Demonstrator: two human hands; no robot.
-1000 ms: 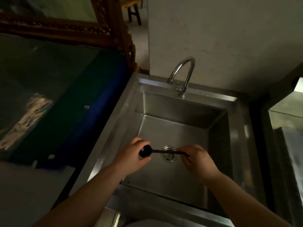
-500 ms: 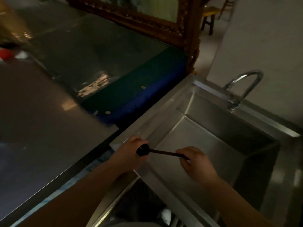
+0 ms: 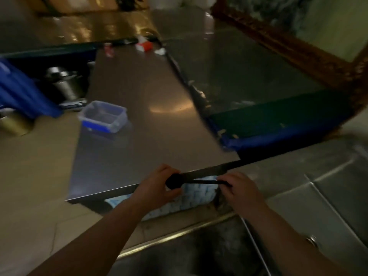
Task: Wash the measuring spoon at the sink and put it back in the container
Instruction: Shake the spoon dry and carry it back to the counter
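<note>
**What I can't make out**

The whole view is smeared with motion blur. My left hand [image 3: 157, 186] covers part of the measuring spoon [image 3: 175, 181] bowl, and my right hand [image 3: 237, 189] hides the handle's end. The sink [image 3: 328, 188] runs off the right and bottom edges. I can't read the container [image 3: 103, 116] contents.

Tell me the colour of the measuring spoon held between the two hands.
Black, bowl and handle alike: the measuring spoon shows dark in the head view, the only one.

a kitchen work area; steel counter [image 3: 139, 108], steel sink [image 3: 328, 198], metal pot [image 3: 63, 84], plastic container [image 3: 103, 116]
</note>
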